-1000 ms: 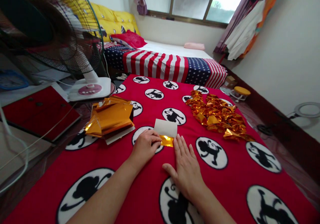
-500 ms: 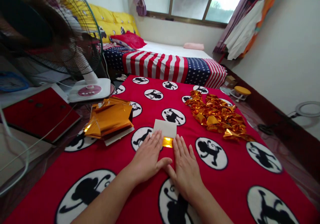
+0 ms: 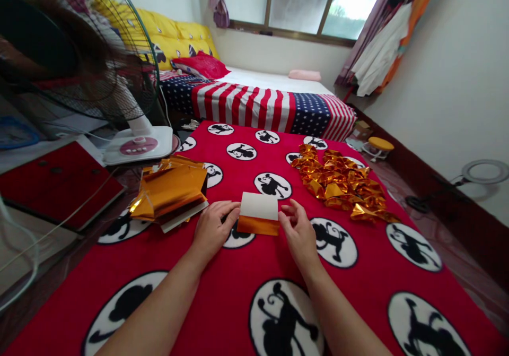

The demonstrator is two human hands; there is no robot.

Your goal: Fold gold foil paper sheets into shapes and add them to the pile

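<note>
A partly folded sheet (image 3: 259,206), white on its upper part with a shiny gold strip along the near edge, lies on the red monkey-print cloth (image 3: 222,313). At its left edge, my left hand (image 3: 216,227) has curved fingers, thumb and fingertips touching the paper's side. My right hand (image 3: 298,231) is at the right edge, its thumb and index finger at the paper and the other fingers curled. Left of my hands is a stack of gold foil sheets (image 3: 170,189). Folded gold foil pieces (image 3: 342,181) lie heaped at the right.
A fan (image 3: 137,144) with a spinning blade stands at the left, beside a red panel (image 3: 59,181) and loose cables. Behind the cloth is a bed (image 3: 246,101). A yellow stool (image 3: 380,144) and a ring lamp (image 3: 485,171) stand at the right.
Both hands have lifted from lying flat over the paper and moved apart to its two sides, fingers now curled. More of the gold strip shows. The view has shifted slightly.
</note>
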